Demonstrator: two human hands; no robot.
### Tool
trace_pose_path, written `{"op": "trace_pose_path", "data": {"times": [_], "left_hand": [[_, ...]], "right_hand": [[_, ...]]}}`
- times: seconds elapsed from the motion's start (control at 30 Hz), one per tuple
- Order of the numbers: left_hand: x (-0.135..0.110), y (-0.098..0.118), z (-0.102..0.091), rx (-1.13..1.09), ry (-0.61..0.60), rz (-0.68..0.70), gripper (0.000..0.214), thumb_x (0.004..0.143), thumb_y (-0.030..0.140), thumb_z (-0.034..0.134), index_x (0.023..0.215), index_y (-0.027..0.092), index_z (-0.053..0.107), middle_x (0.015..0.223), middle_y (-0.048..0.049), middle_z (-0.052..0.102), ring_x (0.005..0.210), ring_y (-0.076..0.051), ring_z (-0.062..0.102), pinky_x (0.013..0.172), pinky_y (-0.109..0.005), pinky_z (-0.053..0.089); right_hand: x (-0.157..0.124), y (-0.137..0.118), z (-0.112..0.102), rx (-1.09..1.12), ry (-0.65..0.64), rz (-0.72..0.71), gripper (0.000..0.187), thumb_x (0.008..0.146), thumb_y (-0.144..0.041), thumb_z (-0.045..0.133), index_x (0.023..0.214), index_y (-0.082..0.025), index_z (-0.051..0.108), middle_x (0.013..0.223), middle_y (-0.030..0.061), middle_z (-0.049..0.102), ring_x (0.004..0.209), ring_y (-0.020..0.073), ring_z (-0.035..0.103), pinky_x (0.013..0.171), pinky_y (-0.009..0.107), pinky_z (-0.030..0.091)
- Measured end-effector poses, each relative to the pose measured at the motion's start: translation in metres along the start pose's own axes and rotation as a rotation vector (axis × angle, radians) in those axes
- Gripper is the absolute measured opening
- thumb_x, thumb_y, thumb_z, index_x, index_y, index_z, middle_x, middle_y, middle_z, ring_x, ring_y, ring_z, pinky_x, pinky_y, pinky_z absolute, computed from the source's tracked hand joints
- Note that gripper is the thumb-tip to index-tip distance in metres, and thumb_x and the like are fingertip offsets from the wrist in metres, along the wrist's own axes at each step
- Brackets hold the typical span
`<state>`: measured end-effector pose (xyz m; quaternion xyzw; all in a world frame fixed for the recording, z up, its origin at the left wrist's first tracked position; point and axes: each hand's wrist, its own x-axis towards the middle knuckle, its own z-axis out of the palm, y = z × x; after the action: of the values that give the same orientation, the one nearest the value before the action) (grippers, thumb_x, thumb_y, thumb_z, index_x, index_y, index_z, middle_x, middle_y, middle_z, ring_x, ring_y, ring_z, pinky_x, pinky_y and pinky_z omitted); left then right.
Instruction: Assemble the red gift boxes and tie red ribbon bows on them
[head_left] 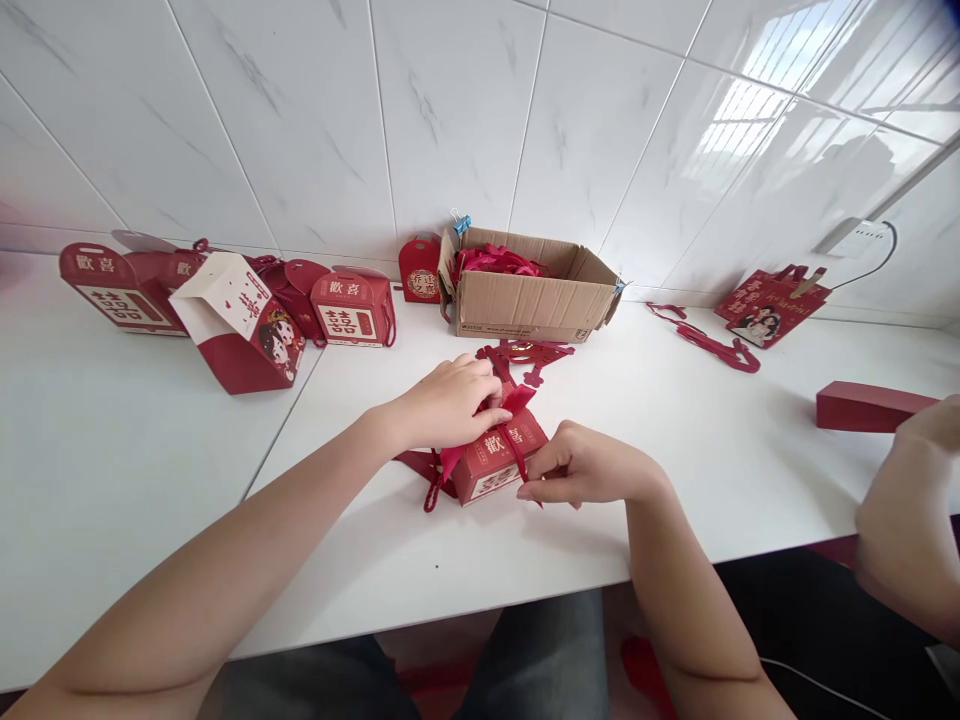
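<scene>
A red gift box with white and gold lettering sits on the white table in front of me. A red ribbon runs over its top and down its front, with a bright loop standing up near the top. My left hand rests over the box's top, its thumb and fingers closed on the ribbon there. At the box's right front edge, my right hand pinches the ribbon's hanging end. Part of the box's top is hidden under my left hand. A dark red cord loop lies at the box's left side.
Behind stands an open cardboard box of red ribbons. Finished-looking red boxes and a white-topped box line the left. To the right are loose cords, a red bag, and another person's arm by a red box.
</scene>
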<state>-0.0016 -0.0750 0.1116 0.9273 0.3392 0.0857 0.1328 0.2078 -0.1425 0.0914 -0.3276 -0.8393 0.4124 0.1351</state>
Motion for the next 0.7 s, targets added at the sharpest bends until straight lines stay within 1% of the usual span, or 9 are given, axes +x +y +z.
{"op": "trace_pose_path", "data": {"times": [0.27, 0.37, 0.43, 0.47, 0.5, 0.53, 0.6, 0.67, 0.7], "left_hand": [[0.002, -0.002, 0.001, -0.054, 0.018, -0.009, 0.031, 0.088, 0.045, 0.051, 0.074, 0.018, 0.059, 0.089, -0.0068, 0.060, 0.092, -0.025, 0.050, 0.078, -0.036, 0.039], [0.001, -0.004, -0.003, -0.184, -0.009, -0.020, 0.033, 0.086, 0.049, 0.054, 0.074, 0.018, 0.058, 0.090, -0.0057, 0.059, 0.097, -0.024, 0.051, 0.081, -0.034, 0.040], [-0.002, -0.006, -0.010, -0.305, -0.034, -0.034, 0.038, 0.087, 0.055, 0.050, 0.081, 0.019, 0.059, 0.095, -0.0051, 0.060, 0.095, -0.022, 0.053, 0.081, -0.033, 0.042], [-0.003, -0.007, -0.014, -0.361, -0.046, -0.052, 0.041, 0.088, 0.058, 0.046, 0.085, 0.019, 0.060, 0.096, -0.0048, 0.060, 0.091, -0.021, 0.055, 0.079, -0.032, 0.043], [-0.005, -0.009, -0.020, -0.407, -0.060, -0.078, 0.044, 0.089, 0.059, 0.042, 0.089, 0.019, 0.060, 0.096, -0.0045, 0.061, 0.087, -0.020, 0.056, 0.077, -0.031, 0.043], [-0.007, -0.011, -0.025, -0.436, -0.074, -0.109, 0.045, 0.090, 0.060, 0.039, 0.092, 0.019, 0.059, 0.096, -0.0041, 0.061, 0.084, -0.019, 0.056, 0.075, -0.030, 0.043], [-0.012, -0.016, -0.036, -0.436, -0.103, -0.166, 0.045, 0.091, 0.058, 0.037, 0.095, 0.020, 0.059, 0.094, -0.0030, 0.062, 0.083, -0.018, 0.057, 0.075, -0.029, 0.044], [-0.016, -0.023, -0.045, -0.387, -0.142, -0.193, 0.038, 0.089, 0.053, 0.042, 0.099, 0.022, 0.060, 0.100, -0.0023, 0.064, 0.090, -0.019, 0.058, 0.080, -0.029, 0.044], [-0.018, -0.026, -0.048, -0.357, -0.163, -0.190, 0.034, 0.086, 0.050, 0.047, 0.101, 0.023, 0.061, 0.105, -0.0020, 0.064, 0.095, -0.020, 0.057, 0.082, -0.029, 0.043]], "right_hand": [[0.003, 0.001, 0.001, 0.007, -0.019, 0.020, 0.029, 0.087, -0.031, 0.060, 0.067, -0.013, 0.068, 0.048, -0.0027, 0.056, 0.040, 0.0055, 0.051, 0.043, 0.017, 0.039], [-0.002, 0.002, -0.003, 0.052, -0.064, 0.073, 0.029, 0.085, -0.038, 0.064, 0.073, -0.013, 0.071, 0.048, -0.0027, 0.056, 0.041, 0.0058, 0.050, 0.045, 0.018, 0.039], [-0.008, 0.004, -0.008, 0.104, -0.118, 0.135, 0.035, 0.083, -0.046, 0.065, 0.074, -0.012, 0.071, 0.047, -0.0024, 0.056, 0.041, 0.0065, 0.050, 0.044, 0.018, 0.039], [-0.010, 0.005, -0.011, 0.120, -0.113, 0.162, 0.039, 0.083, -0.049, 0.064, 0.072, -0.012, 0.071, 0.045, -0.0023, 0.055, 0.040, 0.0066, 0.048, 0.044, 0.019, 0.038], [-0.012, 0.006, -0.014, 0.120, -0.065, 0.179, 0.044, 0.084, -0.052, 0.061, 0.069, -0.012, 0.070, 0.043, -0.0026, 0.052, 0.039, 0.0065, 0.046, 0.043, 0.020, 0.037], [-0.013, 0.007, -0.016, 0.106, 0.032, 0.185, 0.047, 0.086, -0.054, 0.058, 0.066, -0.012, 0.068, 0.042, -0.0031, 0.049, 0.039, 0.0064, 0.044, 0.043, 0.020, 0.036], [-0.012, 0.009, -0.017, 0.048, 0.348, 0.151, 0.047, 0.090, -0.051, 0.053, 0.065, -0.014, 0.066, 0.045, -0.0029, 0.047, 0.042, 0.0073, 0.044, 0.045, 0.022, 0.037], [-0.006, 0.012, -0.015, -0.030, 0.675, 0.053, 0.032, 0.090, -0.042, 0.055, 0.076, -0.016, 0.067, 0.063, 0.0014, 0.059, 0.057, 0.0108, 0.054, 0.053, 0.024, 0.044], [-0.002, 0.014, -0.014, -0.073, 0.786, -0.012, 0.022, 0.088, -0.037, 0.058, 0.086, -0.017, 0.067, 0.080, 0.0050, 0.065, 0.071, 0.0138, 0.060, 0.060, 0.026, 0.048]]}}
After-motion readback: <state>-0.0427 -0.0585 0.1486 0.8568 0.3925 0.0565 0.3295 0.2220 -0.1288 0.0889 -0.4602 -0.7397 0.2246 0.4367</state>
